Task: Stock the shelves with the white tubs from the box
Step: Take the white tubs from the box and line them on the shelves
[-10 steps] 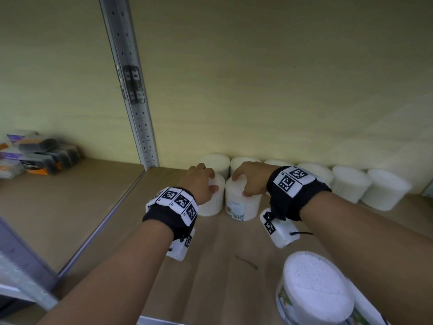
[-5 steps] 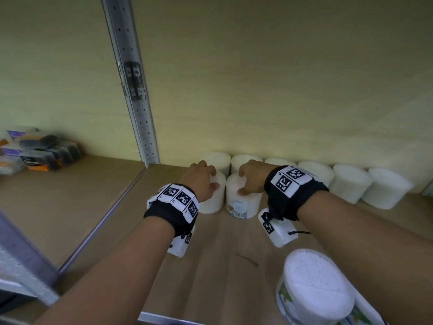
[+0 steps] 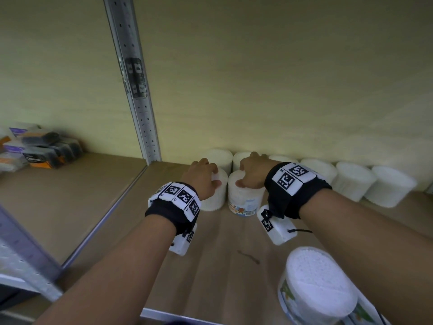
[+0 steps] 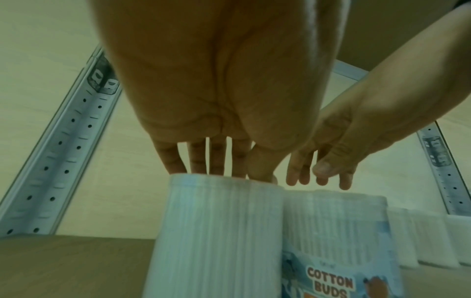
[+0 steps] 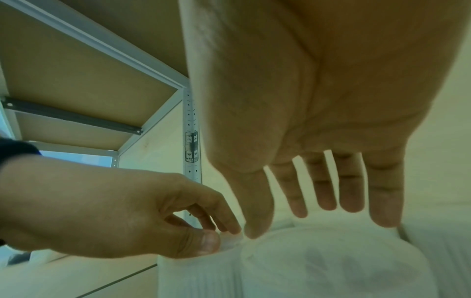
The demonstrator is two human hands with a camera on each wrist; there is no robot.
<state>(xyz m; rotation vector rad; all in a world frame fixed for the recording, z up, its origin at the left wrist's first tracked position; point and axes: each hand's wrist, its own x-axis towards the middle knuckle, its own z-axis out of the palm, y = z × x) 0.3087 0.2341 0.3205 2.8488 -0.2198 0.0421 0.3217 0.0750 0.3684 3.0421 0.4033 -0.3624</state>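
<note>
A wooden shelf (image 3: 210, 273) runs along a pale back wall. The left hand (image 3: 202, 180) grips the top of a plain white tub (image 3: 214, 199), with the thumb on the near rim and the fingers curled over. The right hand (image 3: 252, 174) is spread loosely over the labelled tub (image 3: 243, 201) just beside it, thumb tip at the rim. Behind them a row of tubs (image 3: 351, 181) lines the wall.

A perforated grey metal upright (image 3: 138, 102) splits the pale yellowish back wall (image 3: 269, 78) above wooden shelf boards (image 3: 58, 198).
</note>
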